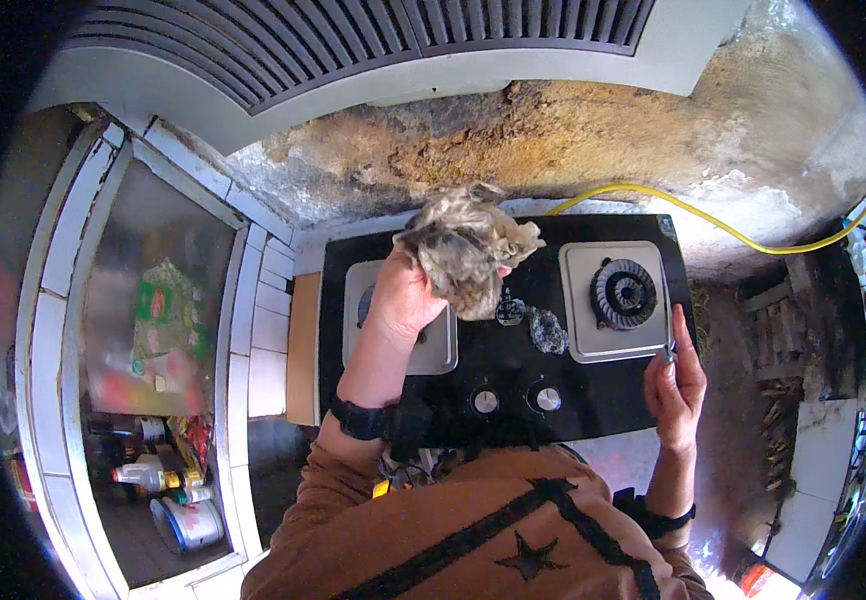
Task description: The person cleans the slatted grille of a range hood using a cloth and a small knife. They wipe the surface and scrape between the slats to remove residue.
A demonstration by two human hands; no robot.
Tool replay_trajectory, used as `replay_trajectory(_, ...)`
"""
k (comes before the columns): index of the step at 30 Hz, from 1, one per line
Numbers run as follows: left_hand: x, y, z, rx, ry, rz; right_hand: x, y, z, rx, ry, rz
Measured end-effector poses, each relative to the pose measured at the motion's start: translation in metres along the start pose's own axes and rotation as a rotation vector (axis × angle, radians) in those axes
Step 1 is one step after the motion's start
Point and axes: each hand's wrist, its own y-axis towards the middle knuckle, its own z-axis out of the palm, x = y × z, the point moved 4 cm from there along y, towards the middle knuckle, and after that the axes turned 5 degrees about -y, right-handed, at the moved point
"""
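Observation:
Raised over the left side of a black two-burner gas cooktop (pixel 508 405), my left hand (pixel 406 296) grips a crumpled, dirty grey-brown cloth (pixel 463 251). The cloth hides part of the left burner and its metal plate (pixel 440 349). My right hand (pixel 677 379) is at the cooktop's right edge, with a small thin object (pixel 669 351) pinched at the fingertips; what it is cannot be told. The right burner (pixel 624 294) sits bare on its square plate. A scouring pad of metal wire (pixel 547 331) lies between the burners. Two round knobs (pixel 485 400) are at the front.
A range hood (pixel 448 67) hangs above the stained wall (pixel 590 135). A yellow hose (pixel 703 221) runs behind the cooktop to the right. At left, a tiled-frame cabinet (pixel 241 330) holds bottles and a white enamel mug (pixel 192 523). A tiled ledge (pixel 819 465) stands at right.

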Motion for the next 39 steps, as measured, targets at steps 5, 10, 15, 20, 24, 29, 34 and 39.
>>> replay_trajectory(5, 0.014, -0.005, 0.014, 0.028, 0.023, -0.042, -0.005, 0.002, 0.019, -0.067, -0.038, 0.154)
replay_trajectory(10, 0.046, -0.007, 0.010, -0.020, 0.108, -0.076, -0.005, 0.044, 0.079, -0.123, -0.026, -0.070)
replay_trajectory(15, 0.031, -0.023, 0.007, 0.077, 0.088, 0.003, 0.002, 0.071, 0.092, -0.083, -0.068, 0.065)
replay_trajectory(20, 0.019, -0.033, 0.010, -0.041, -0.081, -0.082, 0.036, 0.081, 0.085, -0.119, 0.279, -0.057)
replay_trajectory(24, 0.012, -0.033, 0.005, 0.047, -0.222, -0.039, 0.060, 0.079, 0.090, -0.137, 0.264, -0.187)
replay_trajectory(29, 0.001, -0.040, -0.030, -0.621, 0.355, 0.278, 0.073, 0.083, 0.097, -0.146, -0.233, -0.367)
replay_trajectory(34, 0.020, -0.030, 0.018, 0.003, 1.143, 0.360, 0.067, 0.080, 0.127, 0.148, -0.141, -0.309)
replay_trajectory(39, 0.005, -0.038, 0.018, -0.230, 1.263, 0.276, 0.061, 0.094, 0.113, 0.057, -0.195, -0.176)
